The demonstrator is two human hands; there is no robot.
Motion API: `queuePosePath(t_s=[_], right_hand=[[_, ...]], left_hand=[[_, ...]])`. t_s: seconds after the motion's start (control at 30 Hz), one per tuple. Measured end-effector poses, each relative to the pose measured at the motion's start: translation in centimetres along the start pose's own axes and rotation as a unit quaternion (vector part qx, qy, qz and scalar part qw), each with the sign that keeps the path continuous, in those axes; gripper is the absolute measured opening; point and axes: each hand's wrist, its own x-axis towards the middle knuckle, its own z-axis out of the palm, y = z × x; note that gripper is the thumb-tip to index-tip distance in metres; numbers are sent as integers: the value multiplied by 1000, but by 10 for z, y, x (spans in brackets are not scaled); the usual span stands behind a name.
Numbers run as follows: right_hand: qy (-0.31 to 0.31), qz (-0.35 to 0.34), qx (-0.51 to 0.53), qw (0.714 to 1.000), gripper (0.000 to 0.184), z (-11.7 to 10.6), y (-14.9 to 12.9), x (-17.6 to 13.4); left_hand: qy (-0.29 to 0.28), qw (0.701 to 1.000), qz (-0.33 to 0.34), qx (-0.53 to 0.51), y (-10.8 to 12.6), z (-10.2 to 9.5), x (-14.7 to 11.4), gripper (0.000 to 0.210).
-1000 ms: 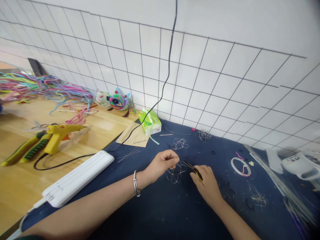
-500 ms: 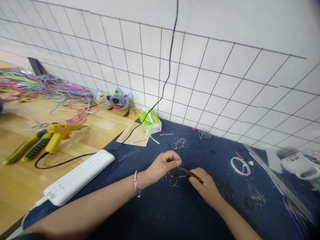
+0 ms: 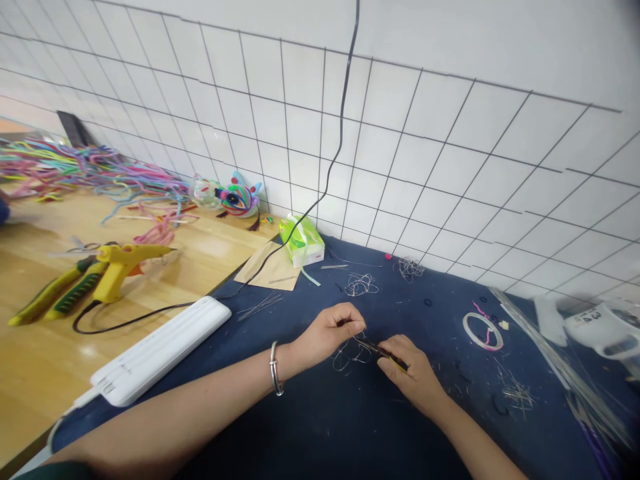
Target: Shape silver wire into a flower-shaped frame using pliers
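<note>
My left hand [image 3: 334,330] pinches a piece of thin, looped silvery wire [image 3: 345,360] between thumb and fingers, just above the dark blue mat. Wrapped in my right hand [image 3: 414,370] is a pair of pliers [image 3: 383,352] with dark jaws and a yellow handle. Its jaws point left and reach the wire close to my left fingertips; whether they grip it I cannot tell. Loops of the wire hang below the two hands. Beyond them on the mat lies another looped wire shape [image 3: 361,285], with a tangled wire bundle [image 3: 411,268] farther back.
Left of my hands lies a white power strip [image 3: 160,353], with a yellow glue gun [image 3: 117,267] on the wooden table. A green tissue pack [image 3: 302,241] stands near the wall. At right are a white tape ring [image 3: 466,325], wire scraps [image 3: 517,393] and long straight wires [image 3: 550,357].
The pliers' jaws have turned slightly and moved left, closer to my left fingertips. Both hands stay nearly in place, and the view has shifted a little.
</note>
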Motion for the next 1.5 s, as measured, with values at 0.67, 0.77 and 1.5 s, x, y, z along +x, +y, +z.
queuePosePath(t_s=[0.67, 0.77, 1.5], right_hand=[[25, 4, -59, 998, 20, 0, -3, -2], [26, 9, -63, 998, 21, -1, -4, -2], [-26, 59, 31, 997, 30, -4, -14, -1]], left_hand=[[10, 991, 68, 116, 2, 2, -2, 18], [11, 992, 61, 106, 1, 2, -1, 18], [0, 994, 73, 82, 7, -1, -1, 19]])
